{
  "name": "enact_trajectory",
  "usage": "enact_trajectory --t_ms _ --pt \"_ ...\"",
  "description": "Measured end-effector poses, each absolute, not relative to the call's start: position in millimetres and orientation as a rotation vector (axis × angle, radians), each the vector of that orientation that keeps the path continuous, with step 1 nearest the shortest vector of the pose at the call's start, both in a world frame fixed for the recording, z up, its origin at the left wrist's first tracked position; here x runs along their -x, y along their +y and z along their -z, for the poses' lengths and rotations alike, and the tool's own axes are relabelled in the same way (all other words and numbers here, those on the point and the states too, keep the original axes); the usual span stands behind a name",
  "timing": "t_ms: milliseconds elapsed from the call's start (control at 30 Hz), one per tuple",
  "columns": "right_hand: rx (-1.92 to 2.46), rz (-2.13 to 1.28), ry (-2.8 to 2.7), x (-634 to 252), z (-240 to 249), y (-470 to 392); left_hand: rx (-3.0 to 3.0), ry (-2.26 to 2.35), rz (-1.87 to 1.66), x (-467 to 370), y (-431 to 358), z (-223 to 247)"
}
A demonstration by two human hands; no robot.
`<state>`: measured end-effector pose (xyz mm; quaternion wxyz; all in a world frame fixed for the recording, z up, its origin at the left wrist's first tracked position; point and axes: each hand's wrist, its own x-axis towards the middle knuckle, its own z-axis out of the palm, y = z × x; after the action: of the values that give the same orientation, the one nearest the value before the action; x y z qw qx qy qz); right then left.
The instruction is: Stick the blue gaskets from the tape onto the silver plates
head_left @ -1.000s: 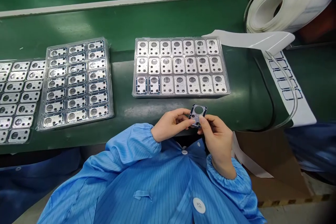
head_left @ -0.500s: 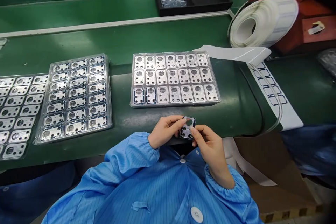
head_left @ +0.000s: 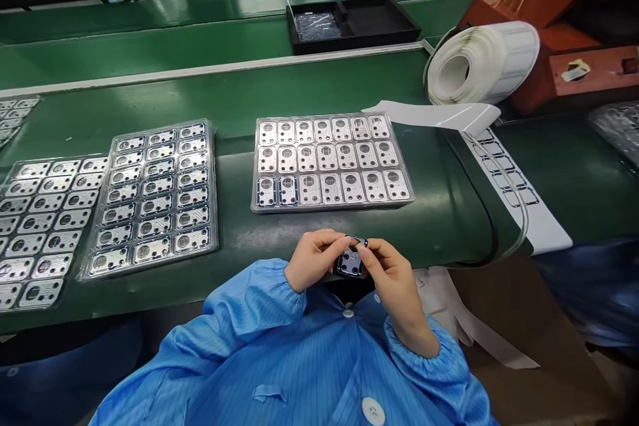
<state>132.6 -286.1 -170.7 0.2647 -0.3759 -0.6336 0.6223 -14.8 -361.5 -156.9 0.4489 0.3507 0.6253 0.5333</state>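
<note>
Between my two hands is a small metal plate (head_left: 350,263) with a dark border and dark round holes, held just in front of the table edge. My left hand (head_left: 313,258) pinches its upper left side between thumb and fingers. At the upper right, the thumb and fingers of my right hand (head_left: 394,283) are closed on it. A thin dark strip (head_left: 357,239) shows along the top, between my fingertips; whether it is loose from the plate I cannot tell. Beyond my hands lies a clear tray (head_left: 333,206) of similar silver plates, two of them with dark blue borders at the front left.
More filled plate trays (head_left: 213,213) (head_left: 50,296) lie at left. At right, a roll of white label tape (head_left: 492,63) hangs by a red dispenser (head_left: 574,76), its strip (head_left: 549,229) with dark outlines trailing down the table. A black divided box (head_left: 382,16) stands at the back.
The plate has tilted, so its top edge now faces me and looks shorter, with my fingertips closer together along the top. The camera view has shifted slightly, showing more of the background.
</note>
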Motion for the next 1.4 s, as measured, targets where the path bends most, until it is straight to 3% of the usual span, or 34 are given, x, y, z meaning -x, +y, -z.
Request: enact_trajectory --t_ms 400,733,1000,1400 --pt "0.999 -2.004 -1.711 -135 173 -288 -0.660 1.523 -1.439 14 -361 163" --pt "1.044 -1.570 -1.652 -136 164 -288 -0.770 1.410 -1.345 1 -372 165" --pt "0.836 -1.743 -1.979 -142 161 -297 -0.767 1.550 -1.405 17 -372 140" --pt "0.659 -1.611 -2.109 -156 171 -293 -0.877 1.547 -1.290 16 -363 135"
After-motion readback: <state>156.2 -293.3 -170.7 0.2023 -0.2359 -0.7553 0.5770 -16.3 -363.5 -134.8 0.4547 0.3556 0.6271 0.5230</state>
